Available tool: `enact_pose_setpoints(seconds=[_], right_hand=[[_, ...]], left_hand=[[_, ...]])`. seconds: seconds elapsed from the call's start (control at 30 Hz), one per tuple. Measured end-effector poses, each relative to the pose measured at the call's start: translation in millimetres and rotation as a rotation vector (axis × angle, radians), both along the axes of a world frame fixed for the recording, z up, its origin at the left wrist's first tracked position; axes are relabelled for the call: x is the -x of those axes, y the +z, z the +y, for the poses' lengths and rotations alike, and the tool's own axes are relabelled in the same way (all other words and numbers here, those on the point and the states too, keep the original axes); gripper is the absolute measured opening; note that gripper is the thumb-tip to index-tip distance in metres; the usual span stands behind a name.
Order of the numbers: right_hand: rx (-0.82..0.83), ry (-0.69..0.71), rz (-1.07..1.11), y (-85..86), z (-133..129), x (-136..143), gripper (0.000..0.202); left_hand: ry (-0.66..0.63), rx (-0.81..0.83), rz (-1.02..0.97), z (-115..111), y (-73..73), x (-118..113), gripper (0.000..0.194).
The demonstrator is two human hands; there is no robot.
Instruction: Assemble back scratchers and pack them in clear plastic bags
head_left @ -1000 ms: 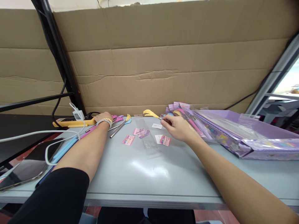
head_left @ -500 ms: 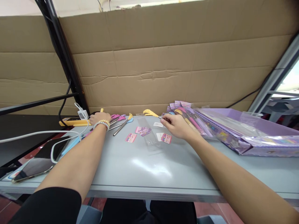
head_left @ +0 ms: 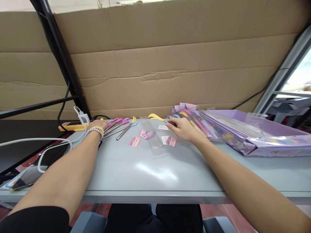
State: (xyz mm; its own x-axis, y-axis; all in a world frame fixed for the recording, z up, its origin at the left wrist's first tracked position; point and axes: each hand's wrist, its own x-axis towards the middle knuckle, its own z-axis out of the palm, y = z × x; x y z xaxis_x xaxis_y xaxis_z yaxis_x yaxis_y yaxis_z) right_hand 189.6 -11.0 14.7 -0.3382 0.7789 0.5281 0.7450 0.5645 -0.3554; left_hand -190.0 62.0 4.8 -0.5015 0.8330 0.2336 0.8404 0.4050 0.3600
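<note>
My right hand (head_left: pixel 179 127) is closed on the thin metal handle of a yellow hand-shaped piece (head_left: pixel 155 116). At the left, my left hand (head_left: pixel 97 124) reaches to the back of the table, its fingers mostly hidden, with a small yellow end showing above it. Beside it lie metal rods with pink hand-shaped ends (head_left: pixel 116 120) and a rod with a yellow end (head_left: pixel 133 120). Between my hands are a clear plastic sleeve (head_left: pixel 156 142), a pink card (head_left: pixel 134 141), purple-pink cards (head_left: pixel 148 134), another pink card (head_left: pixel 171 141) and a white label (head_left: pixel 163 127).
Packed colourful items (head_left: pixel 196 123) lie right of my right hand, beside a purple box (head_left: pixel 272 150). A phone (head_left: pixel 26 178), white cable (head_left: pixel 43 139), white plug (head_left: pixel 84 118) and yellow object (head_left: pixel 70 126) are at the left. Cardboard (head_left: pixel 155 58) stands behind the table (head_left: pixel 126 174).
My left hand has shifted slightly left and nearer, uncovering more of the pink-ended rods. My right hand keeps its hold on the yellow-ended piece. The view has shifted slightly.
</note>
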Motion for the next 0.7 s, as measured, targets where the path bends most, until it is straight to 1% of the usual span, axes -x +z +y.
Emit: enact_pose_setpoints(seconds=[0.13,0.3,0.4,0.5,0.6,0.7], right_hand=[[0.008,-0.006,-0.009,-0.5,0,1,0.026],[0.019,0.007,-0.015,0.0,-1,1,0.026],[0.016,0.017,-0.015,0.6,-2,1,0.026],[0.008,0.022,-0.013,0.3,-2,2,0.027],[-0.015,0.016,0.011,-0.3,-2,0,0.027],[-0.033,-0.012,0.050,-0.5,-1,-3,0.028]], left_hand=[[0.054,0.063,-0.008,-1,1.2,-13,0.051],[0.019,0.062,-0.018,-2,4.3,-31,0.052],[0.023,0.048,-0.046,-10,6.2,-41,0.052],[0.030,0.033,-0.074,-21,9.8,-60,0.049],[-0.053,-0.026,-0.067,-32,17.9,-88,0.047],[-0.210,-0.069,-0.079,-43,31.8,-116,0.046]])
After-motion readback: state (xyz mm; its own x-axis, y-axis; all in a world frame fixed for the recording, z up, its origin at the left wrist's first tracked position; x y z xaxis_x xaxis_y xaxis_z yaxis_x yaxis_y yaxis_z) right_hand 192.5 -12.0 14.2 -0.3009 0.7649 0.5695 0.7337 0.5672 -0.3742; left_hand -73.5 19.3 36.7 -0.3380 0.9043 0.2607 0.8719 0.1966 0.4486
